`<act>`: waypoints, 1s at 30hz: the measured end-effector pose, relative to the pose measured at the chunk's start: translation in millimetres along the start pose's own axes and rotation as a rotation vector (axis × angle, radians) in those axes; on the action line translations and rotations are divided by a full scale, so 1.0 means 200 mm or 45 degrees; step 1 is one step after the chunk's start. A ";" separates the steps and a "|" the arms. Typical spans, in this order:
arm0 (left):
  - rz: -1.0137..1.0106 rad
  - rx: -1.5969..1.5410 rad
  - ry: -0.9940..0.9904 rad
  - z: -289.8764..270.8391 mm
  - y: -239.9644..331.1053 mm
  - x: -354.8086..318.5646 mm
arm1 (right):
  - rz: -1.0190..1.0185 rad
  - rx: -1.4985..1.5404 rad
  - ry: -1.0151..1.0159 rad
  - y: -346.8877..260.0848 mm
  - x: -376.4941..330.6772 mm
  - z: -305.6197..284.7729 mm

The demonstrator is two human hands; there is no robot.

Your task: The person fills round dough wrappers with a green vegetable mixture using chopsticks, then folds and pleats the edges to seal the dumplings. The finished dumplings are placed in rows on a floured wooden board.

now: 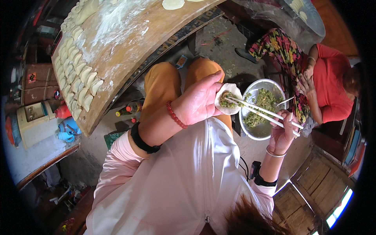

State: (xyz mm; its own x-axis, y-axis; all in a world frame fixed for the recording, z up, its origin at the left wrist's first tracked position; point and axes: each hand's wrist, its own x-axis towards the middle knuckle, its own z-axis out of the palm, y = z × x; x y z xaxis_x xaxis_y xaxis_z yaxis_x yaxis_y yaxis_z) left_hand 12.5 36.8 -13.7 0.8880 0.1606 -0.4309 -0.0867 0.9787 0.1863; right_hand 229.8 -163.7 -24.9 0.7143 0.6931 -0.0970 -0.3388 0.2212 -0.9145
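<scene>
My left hand (199, 98) cups a round white dumpling wrapper (235, 92) over my knees, its edge resting against the fingers. On the wrapper lies a small heap of green and brown filling (225, 102). My right hand (282, 136) grips a pair of white chopsticks (266, 112), and their tips touch that heap. Below the chopsticks, to the right, is a metal bowl (243, 126) partly full of chopped green filling (265, 100). A thin pale utensil handle (287, 100) sticks out over its right rim.
A floured wooden table (121, 51) fills the upper left, with rows of folded dumplings (74, 74) and flat wrappers (173, 4). At right sits a person in a red top (333, 86). Bottles (131, 107) stand on the floor. A blue-white side surface (47, 156) is at left.
</scene>
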 end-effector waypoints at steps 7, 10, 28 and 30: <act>0.003 0.038 0.048 -0.01 -0.01 0.01 | 0.019 0.224 0.040 0.01 0.03 -0.02; -0.005 0.053 0.049 -0.01 -0.01 0.01 | 0.052 0.113 0.045 0.03 0.04 -0.02; -0.123 0.021 -0.024 0.00 0.00 0.00 | 0.089 0.131 -0.032 0.04 0.07 -0.07; -0.109 -0.004 0.026 -0.02 -0.01 0.00 | 0.099 0.292 0.030 0.04 0.07 -0.10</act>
State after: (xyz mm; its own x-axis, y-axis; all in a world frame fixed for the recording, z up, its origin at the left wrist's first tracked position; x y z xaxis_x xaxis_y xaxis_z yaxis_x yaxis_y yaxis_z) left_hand 11.7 35.7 -17.0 0.8828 0.0787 -0.4630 -0.0122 0.9894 0.1448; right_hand 249.3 -165.1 -41.2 0.6938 0.6984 -0.1756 -0.5220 0.3197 -0.7908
